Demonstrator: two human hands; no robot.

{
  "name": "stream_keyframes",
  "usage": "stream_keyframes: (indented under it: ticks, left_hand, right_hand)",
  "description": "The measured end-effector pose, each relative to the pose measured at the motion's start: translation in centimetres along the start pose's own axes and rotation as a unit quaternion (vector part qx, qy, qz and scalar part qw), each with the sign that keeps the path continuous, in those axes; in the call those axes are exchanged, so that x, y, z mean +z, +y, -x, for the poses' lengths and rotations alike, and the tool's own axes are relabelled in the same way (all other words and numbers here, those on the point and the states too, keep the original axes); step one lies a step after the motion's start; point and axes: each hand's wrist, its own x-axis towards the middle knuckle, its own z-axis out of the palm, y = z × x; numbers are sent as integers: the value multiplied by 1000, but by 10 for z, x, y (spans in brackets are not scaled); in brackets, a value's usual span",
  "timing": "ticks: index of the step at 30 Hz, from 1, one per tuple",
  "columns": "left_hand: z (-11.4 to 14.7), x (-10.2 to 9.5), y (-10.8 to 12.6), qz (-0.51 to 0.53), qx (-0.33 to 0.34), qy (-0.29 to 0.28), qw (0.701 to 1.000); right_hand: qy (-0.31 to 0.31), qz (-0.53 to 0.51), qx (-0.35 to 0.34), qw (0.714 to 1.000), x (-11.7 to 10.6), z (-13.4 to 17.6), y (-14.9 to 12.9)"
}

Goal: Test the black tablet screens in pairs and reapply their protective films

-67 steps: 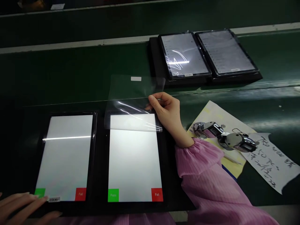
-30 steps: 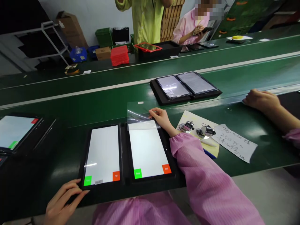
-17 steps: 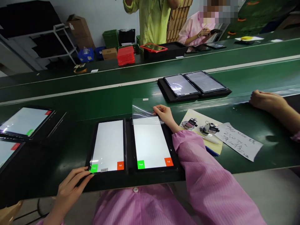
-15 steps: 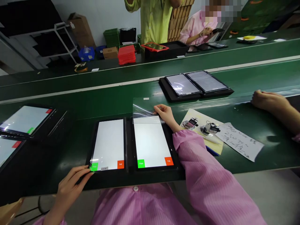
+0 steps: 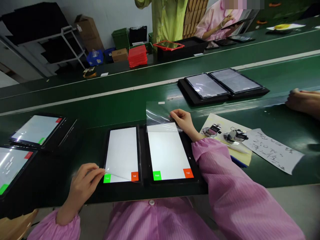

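Two tablets with lit white screens lie side by side in front of me, each with a green Pass box and a red Fail box. At the lower left corner of the left tablet (image 5: pixel 121 153), my left hand (image 5: pixel 86 178) pinches the edge of a clear film, lifted off the screen at that end. My right hand (image 5: pixel 183 121) is closed on the side of another clear film (image 5: pixel 157 113). That film covers the top end of the right tablet (image 5: pixel 170 153) and sticks out beyond it.
Two more lit tablets (image 5: pixel 37 130) lie at the left. Further back, a black tray (image 5: pixel 190 95) holds two tablets. Tally counters (image 5: pixel 236 135) and a pen rest on yellow paper (image 5: pixel 215 120), beside a handwritten note (image 5: pixel 275 150). Another person's hand (image 5: pixel 303 101) is at the right.
My left hand has risen from the left tablet's lower corner, lifting the film's bottom edge. My right hand still holds its film at the right tablet's top. The camera view has shifted slightly.
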Motion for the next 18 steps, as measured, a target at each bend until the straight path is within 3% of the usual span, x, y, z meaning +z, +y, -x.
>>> stream_keyframes:
  ticks: [4, 9, 14, 18]
  left_hand:
    - [-46, 13, -23, 33, -89, 29, 995]
    - [-94, 37, -73, 83, -200, 43, 975]
    - [-121, 66, -111, 175, -288, 10, 941]
    - [-128, 83, -118, 262, -341, -13, 903]
  right_hand:
    - [53, 10, -56, 997, -15, 19, -25]
    - [62, 31, -77, 995, -36, 55, -49]
    - [56, 66, -71, 994, -38, 81, -59]
    - [10, 71, -62, 995, -44, 99, -78]
